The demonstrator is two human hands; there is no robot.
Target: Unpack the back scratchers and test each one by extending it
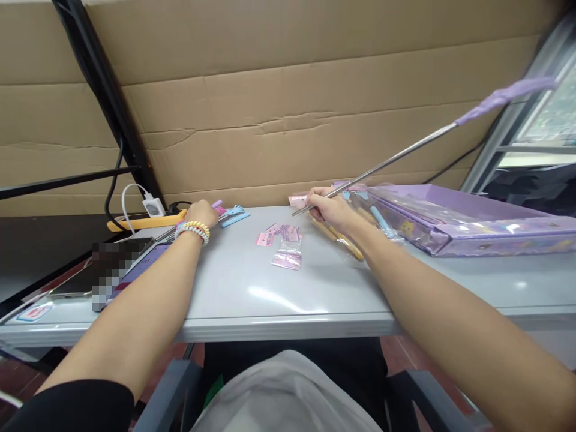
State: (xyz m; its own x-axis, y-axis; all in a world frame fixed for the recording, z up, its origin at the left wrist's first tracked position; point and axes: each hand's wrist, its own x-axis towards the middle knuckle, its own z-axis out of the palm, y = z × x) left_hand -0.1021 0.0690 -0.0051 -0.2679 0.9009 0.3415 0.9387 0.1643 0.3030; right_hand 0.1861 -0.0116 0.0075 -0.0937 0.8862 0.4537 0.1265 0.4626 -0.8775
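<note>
My right hand (330, 207) is closed around the thin metal rod of a long, extended back scratcher (400, 155). Its purple end slants up to the right and is blurred. On the left, my left hand (202, 215), with beaded bracelets at the wrist, rests over metal rods. Its fingers are hidden. Just beyond it lie a light blue hand-shaped scratcher head (234, 210) and a blue handle (236, 219). Small pink printed cards (264, 239) and a clear plastic bag (288, 258) lie between my hands. Yellow handles (346, 243) in clear wrapping lie under my right forearm.
A purple box (495, 240) with clear plastic inside stands at the right. Wrapped blue pieces (380, 221) lean by it. Phones (139, 264), a white charger (153, 207) and a yellow bar (148, 222) are at the left. Cardboard (288, 120) walls the back.
</note>
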